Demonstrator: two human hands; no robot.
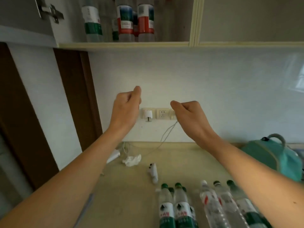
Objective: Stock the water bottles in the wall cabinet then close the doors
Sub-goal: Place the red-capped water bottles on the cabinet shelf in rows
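A: Both hands up in front of the pale wall, between bench and cabinet. Next step, at a guess: down for another bottle. Best taken round the middle of the body, one per hand, lifted upright, set beside the ones already shelved.

B: Left hand (pixel 126 104): fingers curled loosely in, thumb on top, nothing held. Right hand (pixel 189 111): same loose curl, nothing pinched, nothing touched.

A: Clear plastic water bottles with green caps and green-and-white labels (pixel 179 206) standing in a cluster on the beige bench (pixel 125 186), near edge, partly under the right forearm. One white-capped among them.

B: More bottles, red-and-blue and green labelled (pixel 126 22), already upright on the cream wall cabinet shelf (pixel 125 44). Room left to the right of them. Door open, hinge (pixel 51 13) visible top left.

A: Worth minding: crumpled white tissue (pixel 132 160) and white cable (pixel 166 135) on the bench, teal bag (pixel 271 155) at the right.
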